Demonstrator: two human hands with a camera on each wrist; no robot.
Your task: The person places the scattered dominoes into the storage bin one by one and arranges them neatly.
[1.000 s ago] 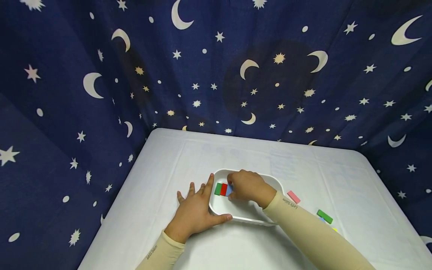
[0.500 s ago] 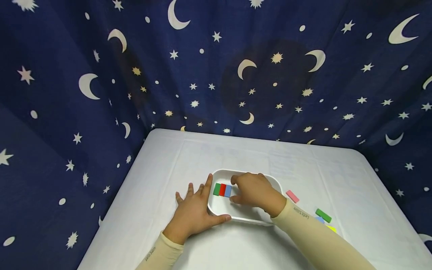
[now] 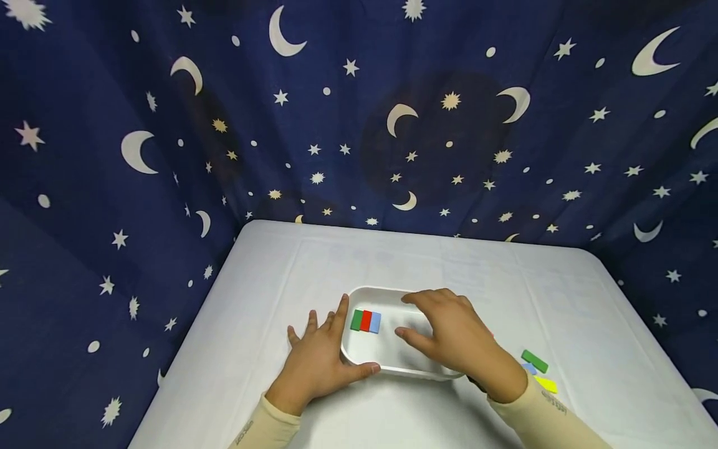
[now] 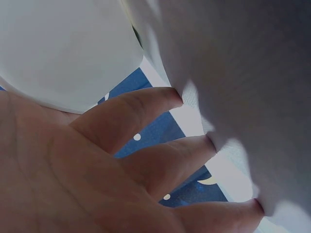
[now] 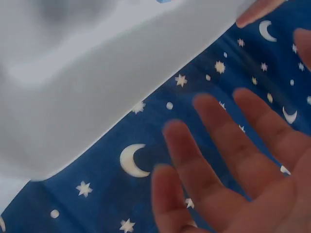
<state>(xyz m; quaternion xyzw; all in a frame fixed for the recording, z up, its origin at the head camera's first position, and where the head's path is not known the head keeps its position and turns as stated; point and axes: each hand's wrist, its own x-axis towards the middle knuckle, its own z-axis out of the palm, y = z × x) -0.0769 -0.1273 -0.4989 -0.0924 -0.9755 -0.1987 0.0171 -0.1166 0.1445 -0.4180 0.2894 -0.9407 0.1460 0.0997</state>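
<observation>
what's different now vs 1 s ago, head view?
The right hand has let go of the blue block in the white tray and moved right, fingers now apart. More of the yellow block shows beside the sleeve. Unchanged: left hand at the tray's left end; green-red-blue row in place.

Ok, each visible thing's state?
White oblong tray: upright, lidless
Green rectangular block inside: lying
Red rectangular block inside: lying
Blue rectangular block inside: lying
Green rectangular block outside: lying
Yellow rectangular block outside: lying
Blue block outside: partly hidden
Left hand: spread, against tray
Right hand: open, empty
</observation>
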